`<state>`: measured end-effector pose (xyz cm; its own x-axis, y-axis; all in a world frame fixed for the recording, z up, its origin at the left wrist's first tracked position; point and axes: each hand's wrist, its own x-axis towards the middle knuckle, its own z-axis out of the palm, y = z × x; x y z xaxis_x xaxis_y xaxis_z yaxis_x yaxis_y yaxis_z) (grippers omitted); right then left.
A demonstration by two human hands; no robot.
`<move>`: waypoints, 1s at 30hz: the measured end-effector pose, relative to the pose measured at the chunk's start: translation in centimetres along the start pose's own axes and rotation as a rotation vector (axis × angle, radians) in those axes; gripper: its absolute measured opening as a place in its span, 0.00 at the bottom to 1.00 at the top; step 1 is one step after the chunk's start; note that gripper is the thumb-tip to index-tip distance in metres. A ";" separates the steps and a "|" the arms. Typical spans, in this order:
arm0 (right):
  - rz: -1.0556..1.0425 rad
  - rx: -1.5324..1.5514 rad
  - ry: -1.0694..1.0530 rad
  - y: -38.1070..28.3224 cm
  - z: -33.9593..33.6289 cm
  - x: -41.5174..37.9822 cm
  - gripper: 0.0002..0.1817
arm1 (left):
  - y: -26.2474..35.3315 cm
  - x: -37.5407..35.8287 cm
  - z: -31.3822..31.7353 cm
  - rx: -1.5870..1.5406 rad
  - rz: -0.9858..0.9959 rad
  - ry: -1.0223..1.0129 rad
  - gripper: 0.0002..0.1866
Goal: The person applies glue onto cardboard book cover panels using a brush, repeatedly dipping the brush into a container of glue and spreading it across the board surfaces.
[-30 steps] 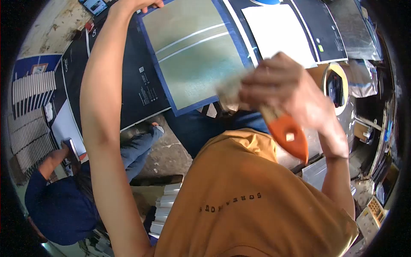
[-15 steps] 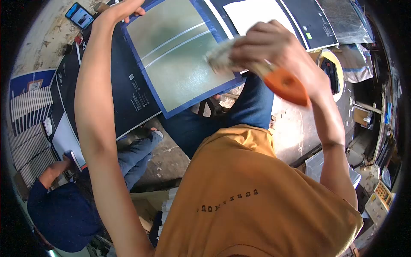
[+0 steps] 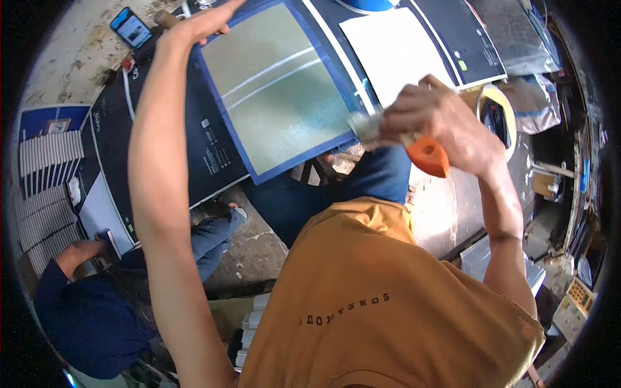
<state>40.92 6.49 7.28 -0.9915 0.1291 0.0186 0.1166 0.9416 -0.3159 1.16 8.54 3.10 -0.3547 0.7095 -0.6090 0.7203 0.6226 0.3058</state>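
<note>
A flat brush with an orange handle [image 3: 428, 157] is gripped in my right hand [image 3: 424, 119]; its pale bristles point left, over the right edge of the panel. The panel [image 3: 278, 84] is greyish-beige with a blue border, two thin white stripes and a wet-looking sheen. At its upper left edge rests my left hand [image 3: 210, 24], fingers stretched out, with no tool seen in it. To the right of the panel lies a white sheet [image 3: 388, 55].
Black printed boards [image 3: 194, 145] cover the work surface. A phone [image 3: 131, 29] lies at the upper left. A blue round container [image 3: 367, 4] stands at the top. Stacked books [image 3: 48, 161] and another person in dark clothing [image 3: 97, 323] are at the left.
The brush in my right hand has moved right and slightly down, toward the panel's right edge. The whole view has shifted a little. My left hand stays by the upper left edge.
</note>
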 end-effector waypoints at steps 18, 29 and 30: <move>0.432 0.469 0.777 0.4 4.6 14.8 0.14 | -6.9 -18.7 15.3 0.105 0.431 0.476 0.30; 0.546 0.205 0.676 5.2 6.4 14.1 0.19 | -6.5 -18.3 16.3 0.129 0.366 0.438 0.30; 0.607 0.063 0.689 6.0 5.2 12.9 0.19 | -6.5 -18.3 16.2 0.125 0.360 0.415 0.30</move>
<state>28.51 12.21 0.69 -0.5043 0.7718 0.3874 0.5823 0.6352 -0.5074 12.61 -13.84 0.34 -0.2594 0.9562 -0.1357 0.8957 0.2908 0.3364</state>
